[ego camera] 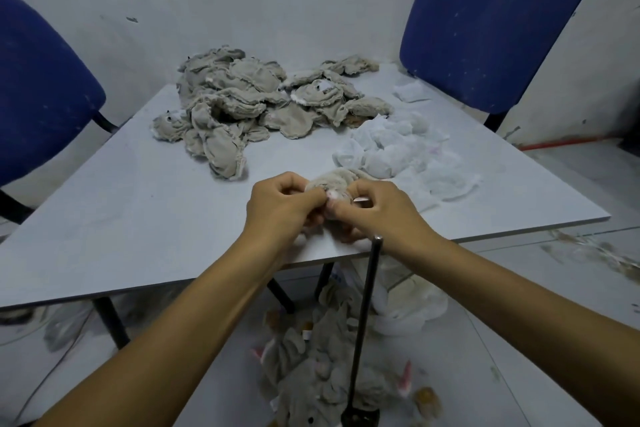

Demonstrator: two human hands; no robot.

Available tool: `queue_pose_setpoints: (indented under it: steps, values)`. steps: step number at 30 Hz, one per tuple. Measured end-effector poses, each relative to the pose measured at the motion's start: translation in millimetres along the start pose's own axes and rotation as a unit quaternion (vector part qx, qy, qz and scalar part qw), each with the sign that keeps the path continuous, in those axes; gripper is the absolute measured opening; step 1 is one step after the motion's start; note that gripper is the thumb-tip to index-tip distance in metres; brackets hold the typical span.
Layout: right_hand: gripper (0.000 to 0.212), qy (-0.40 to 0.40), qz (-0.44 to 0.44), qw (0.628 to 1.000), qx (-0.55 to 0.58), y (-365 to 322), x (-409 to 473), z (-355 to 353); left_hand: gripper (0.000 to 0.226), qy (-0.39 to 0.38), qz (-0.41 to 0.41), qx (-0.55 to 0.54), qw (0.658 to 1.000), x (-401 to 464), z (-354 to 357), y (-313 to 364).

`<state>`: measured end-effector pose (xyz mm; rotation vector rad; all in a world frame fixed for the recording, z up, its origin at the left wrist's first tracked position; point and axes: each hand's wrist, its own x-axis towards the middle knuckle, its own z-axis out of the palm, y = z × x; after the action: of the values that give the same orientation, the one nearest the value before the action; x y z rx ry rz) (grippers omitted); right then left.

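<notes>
Grey plush skin (334, 180) sits just right of the frame's centre, on the near part of the table (138, 218), gripped from both sides. The left hand (280, 204) and the right hand (377, 208) are both curled tight, thumbs and fingertips pinching the piece's near edge where a bit of pink and white shows; what exactly they are doing to that edge is too small to tell. A heap of grey skins (242, 97) lies in the upper centre, apparently waiting their turn, with white fabric pieces (398, 149) just to its right. At the bottom of the frame, on the floor beneath the table edge, a floor pile (311, 374) of fuzzier grey pieces looks finished, beside an upright metal rod (367, 305). I judge the work partway through, with much left on the table.
</notes>
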<state>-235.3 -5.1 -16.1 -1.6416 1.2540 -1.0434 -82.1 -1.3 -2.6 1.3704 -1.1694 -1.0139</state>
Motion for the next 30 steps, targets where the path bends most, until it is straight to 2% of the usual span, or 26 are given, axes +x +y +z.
queue_pose_setpoints:
  steps: [4, 7, 9, 13, 17, 20, 21, 23, 25, 28, 30]
  values:
    - [0.027, 0.042, 0.01, 0.999, 0.03, 1, 3, 2, 0.015, 0.03, -0.007, 0.005, 1.0, -1, 8, 0]
    - [0.02, 0.075, 0.018, 0.996, 0.038, 4, 5, 0, 0.013, -0.036, 0.001, -0.01, 0.999, -9, 4, -1]
    - [0.017, 0.09, 0.02, 0.995, 0.032, 5, 6, 2, 0.014, -0.038, 0.019, -0.005, 0.999, -13, 2, -2]
    - [0.015, 0.13, 0.018, 0.991, 0.009, 6, 7, 8, 0.018, 0.028, 0.118, 0.127, 0.984, -22, 7, -5]
    - [0.026, 0.176, 0.021, 0.983, -0.044, 8, 12, 10, 0.019, 0.044, 0.256, 0.216, 0.941, -30, 18, -5]
    - [0.03, 0.122, 0.05, 0.989, 0.07, 4, 14, 6, 0.016, -0.01, 0.235, 0.173, 0.956, -13, 5, 4]
    - [0.027, 0.093, 0.064, 0.988, 0.107, 2, 14, 3, 0.024, -0.052, 0.24, 0.18, 0.953, -7, -2, 7]
    - [0.019, 0.032, 0.101, 0.984, 0.144, -3, 14, 0, 0.056, -0.133, 0.263, 0.242, 0.925, 1, -15, 3]
    - [0.016, -0.024, 0.132, 0.978, 0.158, -9, 13, 0, 0.067, -0.169, 0.256, 0.255, 0.917, 2, -18, -3]
    - [0.009, -0.009, 0.145, 0.956, 0.255, -17, 14, -4, 0.055, -0.115, 0.211, 0.219, 0.946, 6, -18, -8]
    - [0.015, 0.005, 0.102, 0.958, 0.268, -17, 12, -9, 0.042, -0.049, 0.192, 0.24, 0.95, 12, -20, -10]
